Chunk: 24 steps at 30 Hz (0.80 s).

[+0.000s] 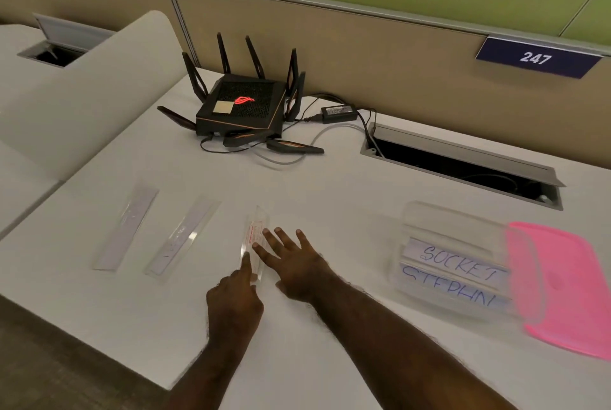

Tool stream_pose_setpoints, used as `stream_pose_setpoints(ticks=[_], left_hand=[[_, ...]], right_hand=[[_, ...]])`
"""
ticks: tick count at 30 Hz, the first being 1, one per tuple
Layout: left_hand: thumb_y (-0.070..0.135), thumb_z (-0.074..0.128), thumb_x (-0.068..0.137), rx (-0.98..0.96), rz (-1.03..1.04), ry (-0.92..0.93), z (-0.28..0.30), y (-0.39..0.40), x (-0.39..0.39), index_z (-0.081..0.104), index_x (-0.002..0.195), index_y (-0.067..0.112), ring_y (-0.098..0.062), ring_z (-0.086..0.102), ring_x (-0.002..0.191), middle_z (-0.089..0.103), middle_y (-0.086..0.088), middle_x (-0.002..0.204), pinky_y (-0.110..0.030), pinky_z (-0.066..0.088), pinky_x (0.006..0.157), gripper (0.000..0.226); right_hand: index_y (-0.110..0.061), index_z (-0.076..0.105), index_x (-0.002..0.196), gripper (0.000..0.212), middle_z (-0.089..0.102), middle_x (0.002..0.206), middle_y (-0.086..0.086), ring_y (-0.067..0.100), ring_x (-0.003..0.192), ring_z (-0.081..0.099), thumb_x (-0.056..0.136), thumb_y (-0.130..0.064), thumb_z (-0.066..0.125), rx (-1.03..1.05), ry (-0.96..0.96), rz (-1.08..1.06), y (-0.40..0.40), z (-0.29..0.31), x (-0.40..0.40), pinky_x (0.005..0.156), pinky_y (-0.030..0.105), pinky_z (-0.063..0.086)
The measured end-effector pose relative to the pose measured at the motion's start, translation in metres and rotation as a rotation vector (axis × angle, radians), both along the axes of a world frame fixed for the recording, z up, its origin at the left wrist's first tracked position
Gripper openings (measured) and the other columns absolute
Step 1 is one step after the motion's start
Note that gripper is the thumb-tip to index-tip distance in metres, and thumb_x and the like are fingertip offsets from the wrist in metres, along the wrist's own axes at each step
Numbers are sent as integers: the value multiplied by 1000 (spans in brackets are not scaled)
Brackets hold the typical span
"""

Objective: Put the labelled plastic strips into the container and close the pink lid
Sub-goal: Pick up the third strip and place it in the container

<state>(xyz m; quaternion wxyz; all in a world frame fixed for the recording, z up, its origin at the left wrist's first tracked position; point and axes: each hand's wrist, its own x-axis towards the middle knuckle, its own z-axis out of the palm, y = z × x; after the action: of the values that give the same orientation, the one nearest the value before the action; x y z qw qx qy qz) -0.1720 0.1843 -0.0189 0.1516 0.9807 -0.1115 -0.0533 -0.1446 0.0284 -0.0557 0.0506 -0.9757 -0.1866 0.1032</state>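
Strips are what I am working on, and the nearest one, a clear plastic strip with red print (254, 241), is lying right under my fingertips, its long axis running away from me and leaning slightly right. My left hand (235, 297) is pressing its index finger on the strip's near half, the other fingers curled in, gripping nothing. My right hand (291, 260) is lying flat and spread beside the strip's right edge, fingertips touching or just short of it; I cannot tell which. Both hands are equally near, so I am judging that the lift turns on getting a fingertip under one long edge, since the strip is sitting flat on the smooth white surface (314, 360).

Well apart to the right, the clear container (453, 257) is lying on its side, glossy and rounded, already holding two strips lettered in blue marker. Its mouth seems to be facing right, toward the pink lid (568, 290), a thin translucent sheet lying flat just beside it and partly behind its wall. So the strip is needing a carry to the right, past my right hand.

To the left, two more strips are waiting: a middle strip (182, 241) and a far-left strip (127, 227), both pale, flat and angled the same way, faintly marked.

Farther back, a black router (241, 108) with upright antennas is sitting with its power brick (339, 111), and an open cable hatch (463, 168) is gaping beyond the container.
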Motion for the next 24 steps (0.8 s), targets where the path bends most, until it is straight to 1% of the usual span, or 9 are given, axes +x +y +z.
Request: stream_pose_setpoints(ticks=[3,5,8,10,14,17,19,22,24], left_hand=[[20,60,93,-190,109,86,15,-5,8,52,137,9,-31,66,111,67,-11,125,-45,50,97,46],[18,55,95,-335,152,144,29,-8,15,52,136,11,-28,65,112,67,-9,125,-44,51,99,42],[7,52,95,-530,159,247,52,-17,27,53,135,15,-23,69,91,73,-5,112,-37,59,79,41],[2,50,94,-665,150,366,67,-23,34,57,132,21,-16,66,72,75,3,102,-24,53,62,43],[2,52,95,-849,11,599,90,-34,45,59,128,23,-9,61,64,77,4,98,-23,52,71,40],[8,54,96,-857,-126,716,99,-49,52,57,128,25,-9,58,65,76,2,103,-27,53,76,36],[10,55,96,-803,-187,699,100,-65,56,59,126,27,-9,57,67,76,4,102,-26,53,74,35],[23,64,91,-622,-225,449,95,-93,60,66,118,31,-5,60,72,74,8,101,-21,49,74,28],[37,71,83,-509,-292,335,94,-111,61,65,119,35,-3,60,81,68,15,108,-15,46,70,36]], right_hand=[[-27,-1,154,89,-4,163,8,29,150,-3,91,-25,62,29,-29,-36,-11,6,2,118,59,4],[-29,-6,153,92,-6,163,6,27,149,-6,91,-22,62,54,-61,-64,-23,13,2,118,58,4],[-30,-9,152,96,-6,163,3,25,149,-8,89,-15,62,89,-170,-98,-49,27,1,118,56,6],[-30,-7,152,97,-6,163,1,24,149,-8,88,-14,63,100,-228,-132,-69,38,1,118,54,8],[-31,3,153,89,3,164,-1,21,150,-2,89,-13,62,101,-304,-212,-117,62,-6,117,51,14],[-29,28,149,78,30,158,-2,22,148,18,84,-15,69,107,-332,-243,-153,83,-18,114,49,22],[-28,39,145,73,44,150,-3,21,144,30,82,-19,73,118,-323,-262,-176,95,-31,112,47,26],[-25,45,143,65,51,145,-2,20,136,42,83,-26,72,138,-295,-311,-212,107,-53,109,41,29],[-24,46,143,61,51,145,-1,20,134,44,86,-32,68,159,-264,-378,-234,112,-69,111,36,30]])
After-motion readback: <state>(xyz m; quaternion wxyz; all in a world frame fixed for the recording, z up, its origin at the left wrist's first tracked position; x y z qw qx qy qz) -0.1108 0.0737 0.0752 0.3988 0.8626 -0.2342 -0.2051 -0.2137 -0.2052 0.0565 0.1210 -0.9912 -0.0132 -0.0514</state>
